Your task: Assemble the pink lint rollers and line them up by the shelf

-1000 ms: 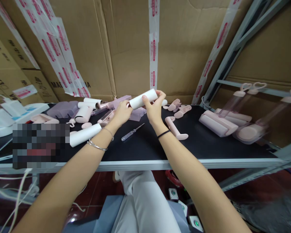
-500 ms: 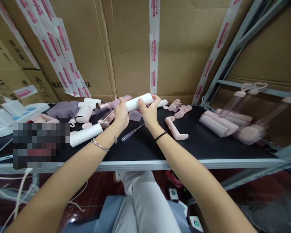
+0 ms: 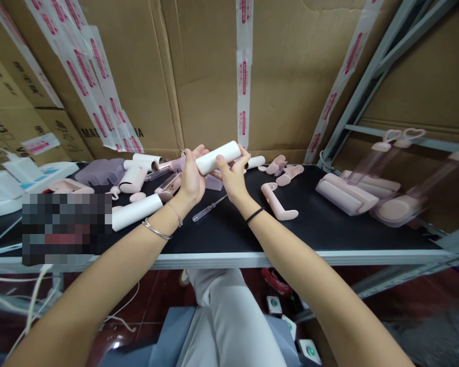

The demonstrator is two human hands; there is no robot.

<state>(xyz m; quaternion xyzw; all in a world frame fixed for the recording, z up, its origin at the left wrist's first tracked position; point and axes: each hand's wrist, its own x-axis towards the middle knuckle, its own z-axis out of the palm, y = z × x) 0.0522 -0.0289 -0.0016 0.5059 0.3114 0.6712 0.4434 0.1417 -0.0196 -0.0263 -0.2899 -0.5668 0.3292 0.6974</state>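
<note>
Moved: since a second ago the white roll (image 3: pixel 218 157) has shifted slightly leftward, and the left hand (image 3: pixel 192 181) has let its grip on the end loosen.
White roll: held up just beyond the screwdriver (image 3: pixel 205 211).
Left hand: fingers stretched out, palm by the roll's left end.
Right hand (image 3: pixel 235 173): thumb and fingers pinching the roll.
Cardboard wall (image 3: pixel 206 76): behind the screwdriver; I can read "MAD" and "IA", tape (image 3: pixel 244 76) covering letters between. The tape's red print is too small for me.
Left carton (image 3: pixel 7 114): far left of the screwdriver, marked "V3" and "V6".
Second roll (image 3: pixel 136 212): left of the screwdriver.
Bent pink piece (image 3: pixel 277 204): right of the screwdriver.
Pink rollers (image 3: pixel 346 193): farther right, with heart-shaped loops.
In the way: the left wrist, near the second roll's end.
</note>
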